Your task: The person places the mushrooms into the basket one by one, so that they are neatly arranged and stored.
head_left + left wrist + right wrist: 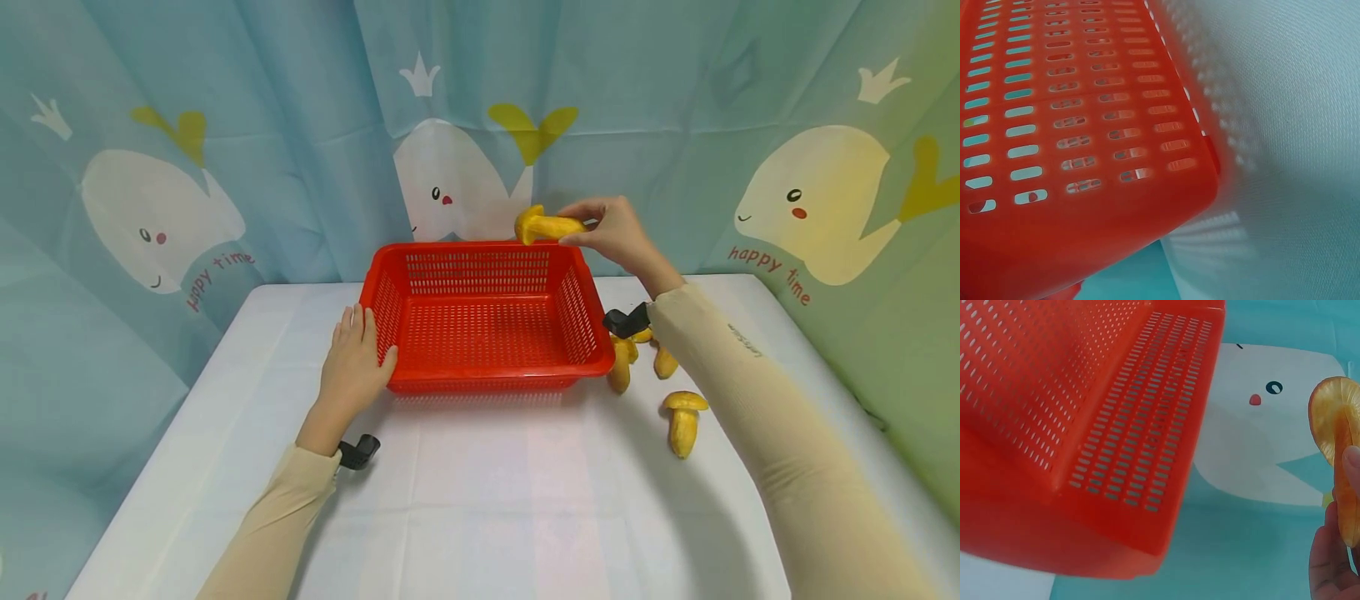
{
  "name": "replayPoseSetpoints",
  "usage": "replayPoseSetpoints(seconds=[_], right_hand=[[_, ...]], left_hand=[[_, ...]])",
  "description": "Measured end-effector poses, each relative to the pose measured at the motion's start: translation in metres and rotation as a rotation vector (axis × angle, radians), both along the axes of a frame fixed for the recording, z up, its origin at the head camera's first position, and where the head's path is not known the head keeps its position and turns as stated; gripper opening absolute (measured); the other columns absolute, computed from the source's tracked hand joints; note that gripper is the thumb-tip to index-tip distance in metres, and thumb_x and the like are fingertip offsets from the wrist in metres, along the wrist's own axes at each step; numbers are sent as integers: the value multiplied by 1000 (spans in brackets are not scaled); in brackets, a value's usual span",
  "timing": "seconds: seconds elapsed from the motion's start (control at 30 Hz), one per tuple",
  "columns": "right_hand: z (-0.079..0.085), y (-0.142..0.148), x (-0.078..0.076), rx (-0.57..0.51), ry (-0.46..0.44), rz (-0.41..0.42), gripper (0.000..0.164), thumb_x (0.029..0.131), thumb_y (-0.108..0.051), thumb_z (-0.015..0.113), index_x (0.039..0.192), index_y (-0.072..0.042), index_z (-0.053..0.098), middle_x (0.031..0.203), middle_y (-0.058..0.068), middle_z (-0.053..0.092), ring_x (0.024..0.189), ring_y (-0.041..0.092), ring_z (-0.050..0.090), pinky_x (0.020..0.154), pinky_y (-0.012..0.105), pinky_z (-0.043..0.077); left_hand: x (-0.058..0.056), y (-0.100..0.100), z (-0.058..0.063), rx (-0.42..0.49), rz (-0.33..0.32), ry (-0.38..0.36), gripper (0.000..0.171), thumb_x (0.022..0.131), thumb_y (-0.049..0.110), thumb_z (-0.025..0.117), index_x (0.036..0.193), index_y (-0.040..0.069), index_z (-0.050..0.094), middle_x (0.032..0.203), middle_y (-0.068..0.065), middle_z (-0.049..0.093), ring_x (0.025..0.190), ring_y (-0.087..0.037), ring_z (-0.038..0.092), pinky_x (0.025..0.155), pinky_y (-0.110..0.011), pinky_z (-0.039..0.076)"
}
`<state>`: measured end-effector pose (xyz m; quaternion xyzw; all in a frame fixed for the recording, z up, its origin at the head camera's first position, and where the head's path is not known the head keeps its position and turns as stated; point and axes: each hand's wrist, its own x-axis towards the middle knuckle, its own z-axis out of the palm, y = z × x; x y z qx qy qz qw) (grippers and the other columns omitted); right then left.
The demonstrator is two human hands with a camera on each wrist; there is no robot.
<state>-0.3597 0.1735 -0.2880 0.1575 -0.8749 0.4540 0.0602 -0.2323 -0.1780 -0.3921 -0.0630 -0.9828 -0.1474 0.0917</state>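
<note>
My right hand [611,233] pinches a yellow mushroom [551,227] by its stem end, with the cap pointing left. It holds the mushroom level with the back rim of a red plastic basket [480,372], near that rim's right end. In the right wrist view the pale, ribbed underside of the mushroom [1329,419] shows at the right edge, beside fingers and thumb. My left hand [352,367] rests with extended fingers against the basket's left side, its thumb at the front left corner. The left wrist view shows the slotted basket wall [1085,231] but no fingers.
Several more yellow mushrooms lie right of the basket. One mushroom [684,423] lies nearer the front; another mushroom [621,371] is close by the basket's front right corner. The right forearm partly covers this group. Behind the white table [480,517] hangs a blue whale-print curtain [300,125].
</note>
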Motion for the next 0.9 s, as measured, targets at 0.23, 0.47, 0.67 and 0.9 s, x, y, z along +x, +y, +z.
replayPoseSetpoints(seconds=[0.23, 0.47, 0.67, 0.9], right_hand=[[2, -8, -4, 8, -20, -7, 38, 78, -12, 75, 114, -3, 67, 114, 15, 66, 82, 9, 64, 71, 14, 53], [2, -16, -7, 9, -12, 4, 37, 78, -11, 75, 113, -4, 68, 114, 15, 66, 86, 13, 64, 73, 16, 53], [3, -22, -8, 0, -21, 17, 37, 78, -10, 75, 113, -4, 68, 112, 14, 67, 84, 12, 64, 71, 15, 53], [5, -29, -9, 1, -22, 29, 37, 79, -10, 74, 114, -3, 67, 112, 15, 66, 86, 15, 64, 70, 15, 53]], left_hand=[[-1, -1, -2, -6, 3, 14, 70, 92, 28, 47, 142, -15, 23, 151, -33, 18, 142, -45, 13, 117, -54, 14], [-2, -1, -2, -3, 4, 2, 70, 92, 28, 47, 143, -14, 21, 151, -32, 17, 143, -45, 12, 117, -54, 13], [-2, -1, -2, 0, 6, -5, 71, 92, 28, 47, 143, -13, 21, 152, -32, 16, 143, -45, 11, 118, -53, 12], [-3, -1, -3, -5, 8, -5, 71, 92, 28, 48, 143, -13, 21, 152, -31, 16, 143, -44, 11, 118, -53, 11]])
